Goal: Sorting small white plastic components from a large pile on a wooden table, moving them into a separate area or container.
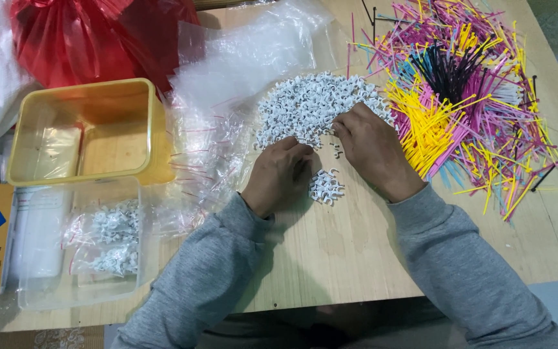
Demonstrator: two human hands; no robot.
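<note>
A big heap of small white plastic clips [314,103] lies on the wooden table [350,252]. My right hand [372,152] rests palm down at the heap's lower right edge, fingers bent into the clips. My left hand [278,176] lies below the heap, fingers curled beside a small separate cluster of clips [325,186]. Whether either hand pinches a clip is hidden by the fingers. Both arms wear grey sleeves.
A pile of coloured cable ties [469,97] spreads at the right. Clear zip bags [227,97] lie left of the heap. A yellow tub [153,139] and a clear box with bagged clips [114,242] stand at the left. A red bag [92,39] sits behind.
</note>
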